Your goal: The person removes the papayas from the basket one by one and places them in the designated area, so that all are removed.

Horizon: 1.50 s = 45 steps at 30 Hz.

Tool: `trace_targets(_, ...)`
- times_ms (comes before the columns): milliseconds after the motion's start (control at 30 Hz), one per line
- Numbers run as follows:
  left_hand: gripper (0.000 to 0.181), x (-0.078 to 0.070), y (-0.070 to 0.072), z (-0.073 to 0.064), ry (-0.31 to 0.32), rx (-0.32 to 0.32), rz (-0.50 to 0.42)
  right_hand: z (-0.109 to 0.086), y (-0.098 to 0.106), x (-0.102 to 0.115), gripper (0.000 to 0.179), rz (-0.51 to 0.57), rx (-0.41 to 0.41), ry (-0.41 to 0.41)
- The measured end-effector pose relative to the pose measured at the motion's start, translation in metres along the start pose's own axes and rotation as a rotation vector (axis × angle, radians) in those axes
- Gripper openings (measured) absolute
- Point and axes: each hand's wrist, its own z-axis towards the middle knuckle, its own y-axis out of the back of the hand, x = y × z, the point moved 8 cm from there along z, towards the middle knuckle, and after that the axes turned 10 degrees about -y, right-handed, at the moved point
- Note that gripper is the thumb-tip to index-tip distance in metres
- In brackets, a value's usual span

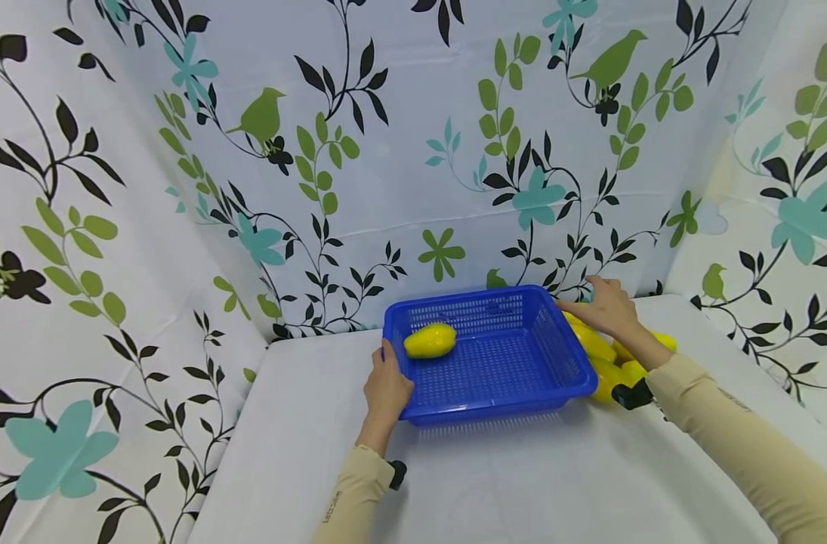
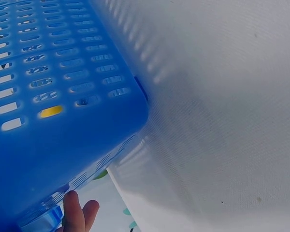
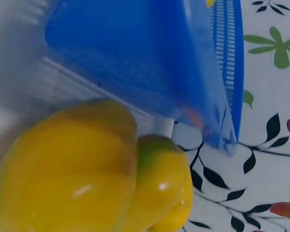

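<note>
A blue plastic basket (image 1: 484, 404) with slotted walls is at the table's far side, a single yellow papaya-shaped fruit (image 1: 430, 341) lying inside at its left. My left hand (image 1: 386, 385) grips the basket's left rim; two of its fingertips (image 2: 73, 212) show beside the rim in the left wrist view. At the basket's right end, my right hand (image 1: 606, 306) has its thumb and fingers spread and holds nothing. Below that hand, several more yellow fruits (image 1: 606, 380) lie against the basket's right side. Close up in the right wrist view, one fruit (image 3: 67, 169) stands large beside the basket wall (image 3: 121, 53).
A white cloth covers the table (image 1: 304, 438). Behind it and along both sides hangs a white curtain (image 1: 399, 189) printed with leaves, birds and flowers, close to the basket's back edge. Dark straps with small devices are on both wrists.
</note>
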Motion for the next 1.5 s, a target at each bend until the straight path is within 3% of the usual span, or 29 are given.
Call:
trace_targets(167, 0.084, -0.003, -0.004, -0.004, -0.02, -0.003, -0.003, -0.003, -0.008, 0.017, 0.099, -0.024, 0.0, 0.063)
trace_targets(500, 0.087, 0.0, 0.0, -0.001, 0.005, -0.01, 0.032, -0.003, -0.027, 0.055, 0.093, -0.007, 0.01, 0.16)
trace_targets(1200, 0.089, 0.0, 0.001, -0.002, 0.01, -0.002, 0.04, -0.005, -0.056, 0.117, 0.088, -0.031, 0.038, 0.265)
trace_targets(1333, 0.089, 0.002, 0.001, -0.001, 0.017, 0.003, 0.052, -0.006, -0.063, 0.131, 0.086, -0.025, 0.062, 0.296)
trace_targets(1500, 0.089, 0.001, 0.001, -0.001, 0.013, 0.004, 0.05, -0.007, -0.081, 0.146, 0.082, -0.016, 0.159, 0.351)
